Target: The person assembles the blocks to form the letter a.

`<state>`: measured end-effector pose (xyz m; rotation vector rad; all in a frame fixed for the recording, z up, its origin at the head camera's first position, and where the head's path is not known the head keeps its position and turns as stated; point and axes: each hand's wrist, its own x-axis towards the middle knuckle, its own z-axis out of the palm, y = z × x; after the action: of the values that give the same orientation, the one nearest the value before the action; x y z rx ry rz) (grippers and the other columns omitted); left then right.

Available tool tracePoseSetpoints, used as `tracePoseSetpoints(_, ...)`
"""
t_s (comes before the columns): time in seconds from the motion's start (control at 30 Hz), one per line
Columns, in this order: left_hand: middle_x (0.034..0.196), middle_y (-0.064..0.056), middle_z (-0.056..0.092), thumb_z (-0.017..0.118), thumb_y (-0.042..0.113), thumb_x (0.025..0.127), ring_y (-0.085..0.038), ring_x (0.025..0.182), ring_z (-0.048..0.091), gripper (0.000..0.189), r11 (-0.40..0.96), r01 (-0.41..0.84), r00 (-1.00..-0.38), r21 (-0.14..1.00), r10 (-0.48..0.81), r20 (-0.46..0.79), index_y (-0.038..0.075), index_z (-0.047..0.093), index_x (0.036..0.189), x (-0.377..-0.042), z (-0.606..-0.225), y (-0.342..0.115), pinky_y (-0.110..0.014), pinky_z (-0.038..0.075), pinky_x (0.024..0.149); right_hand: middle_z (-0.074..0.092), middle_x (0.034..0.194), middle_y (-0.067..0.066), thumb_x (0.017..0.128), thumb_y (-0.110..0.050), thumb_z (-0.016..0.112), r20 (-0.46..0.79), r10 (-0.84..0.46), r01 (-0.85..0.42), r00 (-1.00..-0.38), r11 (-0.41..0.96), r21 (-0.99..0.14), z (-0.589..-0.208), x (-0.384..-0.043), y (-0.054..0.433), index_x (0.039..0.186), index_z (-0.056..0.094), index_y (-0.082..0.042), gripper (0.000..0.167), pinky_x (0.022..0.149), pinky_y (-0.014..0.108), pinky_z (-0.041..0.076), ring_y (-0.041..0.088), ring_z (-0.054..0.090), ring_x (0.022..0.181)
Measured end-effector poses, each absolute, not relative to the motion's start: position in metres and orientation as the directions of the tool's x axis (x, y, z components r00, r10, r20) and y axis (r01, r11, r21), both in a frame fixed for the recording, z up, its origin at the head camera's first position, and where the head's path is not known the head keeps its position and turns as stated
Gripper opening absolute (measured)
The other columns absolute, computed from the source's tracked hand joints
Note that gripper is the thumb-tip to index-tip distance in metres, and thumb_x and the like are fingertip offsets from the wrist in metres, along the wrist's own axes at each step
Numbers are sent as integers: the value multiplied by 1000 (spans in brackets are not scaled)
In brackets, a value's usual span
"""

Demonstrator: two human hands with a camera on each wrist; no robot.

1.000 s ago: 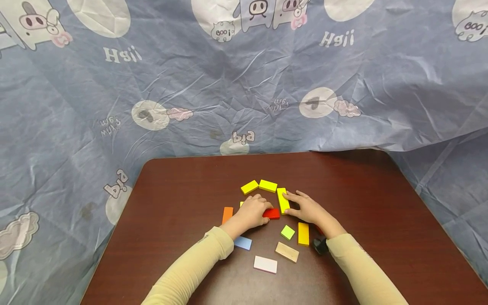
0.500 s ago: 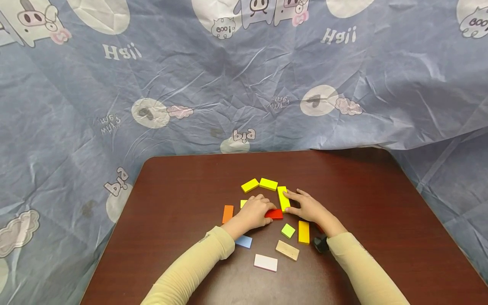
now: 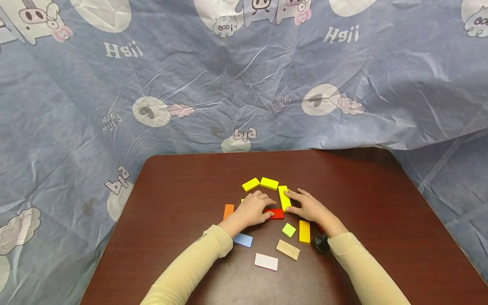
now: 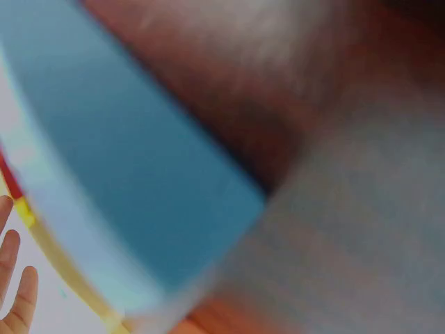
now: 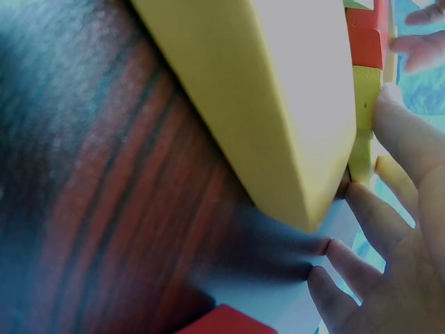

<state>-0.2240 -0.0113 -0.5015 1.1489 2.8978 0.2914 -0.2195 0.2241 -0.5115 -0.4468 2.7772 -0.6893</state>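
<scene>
In the head view, a red block [image 3: 280, 214] lies flat with one end against the near part of a long yellow block [image 3: 283, 198]. My left hand [image 3: 251, 210] is beside the red block, its thumb tip at the near edge and its fingers spread away from the far side. My right hand [image 3: 310, 209] rests from the right on the long yellow block, index fingertip and thumb tip touching along its length. The right wrist view shows that contact, with the yellow block [image 5: 365, 104] beside the red block [image 5: 365, 47]. Two more yellow blocks [image 3: 269, 183] continue the curved row.
Nearer me on the brown table [image 3: 183, 182] lie a green block [image 3: 288, 230], an amber block [image 3: 304, 231], a plain wooden block [image 3: 288, 249] and a white block [image 3: 266, 262]. A blue block [image 3: 244, 240] and an orange block [image 3: 228, 210] are partly covered by my left arm.
My left hand has slid the red block slightly right, up to the long yellow block, and its fingers have loosened from it. The right hand stays in place.
</scene>
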Motion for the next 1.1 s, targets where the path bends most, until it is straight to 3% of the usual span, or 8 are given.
tracePoseSetpoints(0.13,123,3,69,64,25,95,-20,117,59,30,751,608,-789,258,608,92,20,70,124,-236,-494,-25,-38,48,100,39,154,17,92,-38,67,-179,-339,-215,-923,844,-491,-511,-220,224,149,45,-13,66,109,67,30,49,24,145)
tracePoseSetpoints(0.3,125,0,68,65,19,93,-23,118,59,29,776,526,-839,348,540,63,18,71,122,-247,-493,-45,-39,48,101,40,154,18,92,-35,68,-161,-346,-229,-924,840,-492,-510,-220,226,148,46,-11,65,110,66,30,50,24,144)
tracePoseSetpoints(0.67,122,-1,69,80,27,83,-20,114,61,41,770,536,-815,346,579,-24,17,70,121,-247,-508,-61,-35,49,100,39,154,18,93,-36,67,-162,-353,-233,-922,837,-496,-511,-219,228,149,44,-12,65,109,67,30,50,24,144)
tracePoseSetpoints(1.1,118,-3,69,79,19,84,-21,110,62,35,787,522,-827,329,561,-29,12,71,118,-242,-509,-60,-36,50,98,39,155,16,93,-37,67,-169,-354,-230,-920,836,-498,-512,-219,226,149,44,-12,66,109,67,30,49,24,144)
